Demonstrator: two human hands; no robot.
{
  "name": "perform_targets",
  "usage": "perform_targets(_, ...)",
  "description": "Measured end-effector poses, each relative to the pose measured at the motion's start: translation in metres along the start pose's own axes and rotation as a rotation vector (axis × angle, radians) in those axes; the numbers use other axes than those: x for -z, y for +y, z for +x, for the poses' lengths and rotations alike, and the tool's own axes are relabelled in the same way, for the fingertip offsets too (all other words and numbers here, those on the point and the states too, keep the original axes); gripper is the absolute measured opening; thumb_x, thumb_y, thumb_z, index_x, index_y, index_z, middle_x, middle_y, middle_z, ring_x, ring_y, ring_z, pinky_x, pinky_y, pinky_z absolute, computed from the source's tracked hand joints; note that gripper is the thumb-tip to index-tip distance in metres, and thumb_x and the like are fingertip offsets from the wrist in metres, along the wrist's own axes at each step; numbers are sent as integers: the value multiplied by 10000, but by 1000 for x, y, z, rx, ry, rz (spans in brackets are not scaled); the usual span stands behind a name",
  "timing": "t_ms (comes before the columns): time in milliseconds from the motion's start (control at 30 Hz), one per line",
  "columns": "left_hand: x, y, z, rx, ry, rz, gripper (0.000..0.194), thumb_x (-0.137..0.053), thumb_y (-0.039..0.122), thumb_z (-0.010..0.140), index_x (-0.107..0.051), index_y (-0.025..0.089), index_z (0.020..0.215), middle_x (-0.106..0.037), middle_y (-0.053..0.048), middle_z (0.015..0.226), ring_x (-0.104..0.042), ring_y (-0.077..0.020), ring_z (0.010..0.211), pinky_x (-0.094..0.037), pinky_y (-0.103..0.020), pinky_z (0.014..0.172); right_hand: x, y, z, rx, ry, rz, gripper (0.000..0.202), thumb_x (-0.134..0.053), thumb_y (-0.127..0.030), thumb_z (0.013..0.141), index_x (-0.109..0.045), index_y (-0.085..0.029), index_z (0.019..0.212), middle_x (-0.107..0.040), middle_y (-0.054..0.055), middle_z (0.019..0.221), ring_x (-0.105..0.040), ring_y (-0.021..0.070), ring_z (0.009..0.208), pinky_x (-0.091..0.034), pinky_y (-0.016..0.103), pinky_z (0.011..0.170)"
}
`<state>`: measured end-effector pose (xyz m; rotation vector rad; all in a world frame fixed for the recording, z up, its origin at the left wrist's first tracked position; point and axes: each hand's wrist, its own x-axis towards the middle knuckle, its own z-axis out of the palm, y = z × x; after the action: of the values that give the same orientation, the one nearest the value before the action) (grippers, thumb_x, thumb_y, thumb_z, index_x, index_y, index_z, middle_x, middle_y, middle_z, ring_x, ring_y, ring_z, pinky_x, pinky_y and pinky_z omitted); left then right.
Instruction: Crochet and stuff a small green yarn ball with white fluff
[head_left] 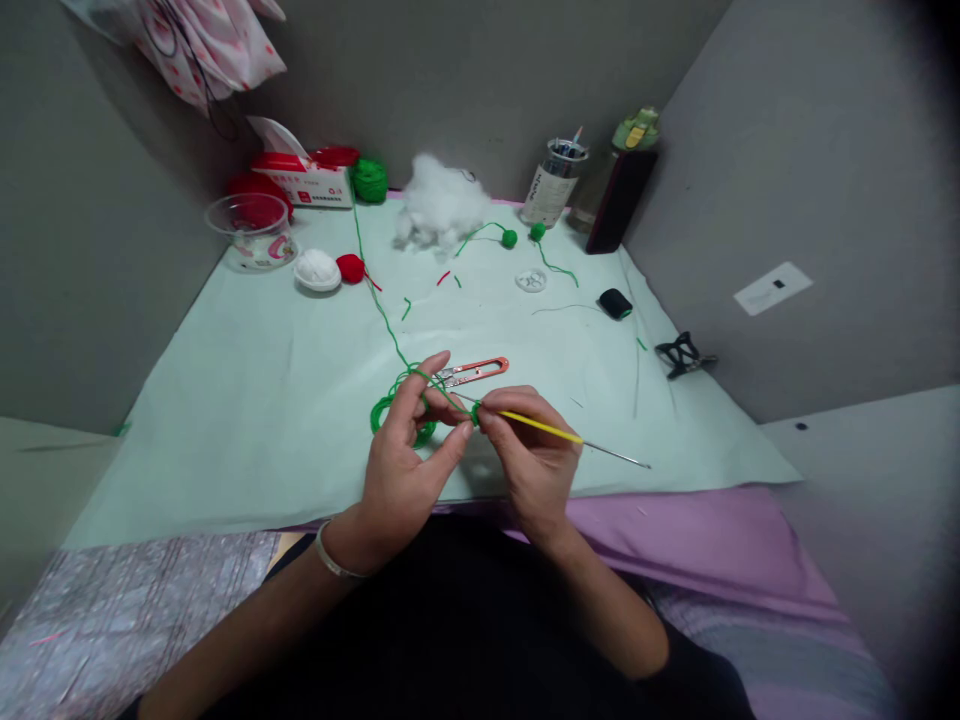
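Observation:
My right hand (534, 452) grips a yellow-handled crochet hook (544, 428), its bare metal end pointing right and down. At the hook's other end, a small green crochet piece (475, 412) is pinched by my left hand (409, 455), close to my right fingertips. Green yarn (381, 315) passes over my raised left index finger and runs back to a green yarn ball (370, 181). Loose loops of green yarn (381, 415) lie behind my left hand. Just beyond the fingers rest orange thread snips (480, 370), partly hidden by my left hand.
White stuffing (442, 203) sits at the back. Left of it are a tissue box (311, 185), a clear tub (255, 235), a white ball (317, 270) and a red ball (350, 268). To the right stand a pen cup (551, 190) and a bottle (634, 135); a black claw clip (682, 355) lies nearer.

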<state>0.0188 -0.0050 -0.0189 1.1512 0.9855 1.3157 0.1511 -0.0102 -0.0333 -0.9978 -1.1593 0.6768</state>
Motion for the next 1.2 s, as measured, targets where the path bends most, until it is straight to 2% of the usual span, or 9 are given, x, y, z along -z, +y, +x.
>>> perform_targets(200, 0, 2, 2, 11, -37, 44, 577, -753, 157, 881, -599, 254, 1428, -701, -17, 969, -665, -188, 958, -511, -309, 962, 2, 1, -1, 35, -25, -9, 182, -722, -77, 883, -769, -249, 922, -722, 19, 878, -687, 184, 849, -578, 365, 798)
perform_targets(367, 0, 3, 4, 42, -26, 28, 588, -794, 187, 857, -594, 246, 1407, -694, -1, 945, -666, -172, 938, -514, -300, 948, 2, 1, -3, 102, -55, -48, 225, -704, -68, 902, -781, -263, 983, -728, 30, 924, -683, 196, 913, -563, 371, 828)
perform_targets(633, 2, -2, 9, 264, -64, -338, 580, -817, 205, 835, -587, 177, 1366, -689, 13, 842, -642, -125, 813, -522, -250, 849, -4, 2, 0, -70, 14, 94, 143, -755, -97, 844, -761, -235, 880, -717, -5, 844, -674, 146, 731, -589, 298, 658)
perform_targets(800, 0, -3, 8, 264, -45, -369, 606, -842, 175, 800, -597, 175, 1354, -671, 19, 855, -615, -108, 825, -503, -223, 842, -3, 4, -1, -65, -15, 93, 155, -757, -89, 850, -772, -238, 891, -732, -3, 862, -691, 153, 804, -588, 308, 734)
perform_targets(933, -1, 0, 9, 285, -41, -374, 552, -806, 166, 815, -617, 175, 1333, -660, 16, 886, -593, -105, 835, -487, -217, 840, -3, 3, -2, -62, -34, 103, 190, -758, -69, 849, -784, -248, 908, -744, -1, 895, -699, 155, 862, -583, 304, 785)
perform_targets(1200, 0, -1, 9, 357, -76, -456, 492, -808, 182, 809, -650, 177, 1274, -626, 0, 892, -597, -145, 902, -473, -252, 868, -4, 2, -2, -56, -32, 124, 234, -732, -32, 844, -782, -253, 899, -725, -13, 868, -688, 142, 821, -579, 286, 737)
